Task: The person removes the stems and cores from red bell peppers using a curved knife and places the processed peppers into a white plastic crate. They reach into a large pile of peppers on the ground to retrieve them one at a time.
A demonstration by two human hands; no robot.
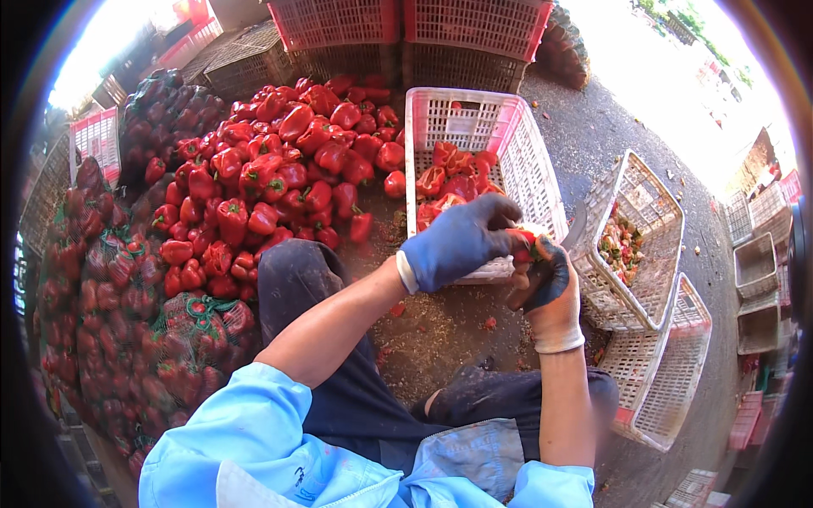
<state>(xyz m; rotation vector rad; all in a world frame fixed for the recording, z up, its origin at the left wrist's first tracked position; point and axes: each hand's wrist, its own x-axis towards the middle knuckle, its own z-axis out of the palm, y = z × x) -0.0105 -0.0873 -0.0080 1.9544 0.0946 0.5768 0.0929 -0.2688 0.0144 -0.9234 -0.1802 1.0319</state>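
Observation:
My left hand [467, 240], in a blue glove, is closed on a red bell pepper [523, 251] with a pale inner part showing. My right hand [549, 292], in a worn dark-blue and white glove, has its thumb and fingers pressed against the same pepper. A grey, curved, blade-like shape [578, 227] shows beside the right hand; whether that hand holds it I cannot tell. Both hands are over the near end of a white plastic crate [529, 165], which holds several opened red pepper pieces [457, 173].
A big heap of whole red peppers [288, 161] lies to the left. Green net sacks of peppers [199, 339] stand nearer. A tilted crate [648, 182] with pepper scraps [622, 241] and another white crate [665, 372] are on the right. Stacked crates [474, 30] stand ahead.

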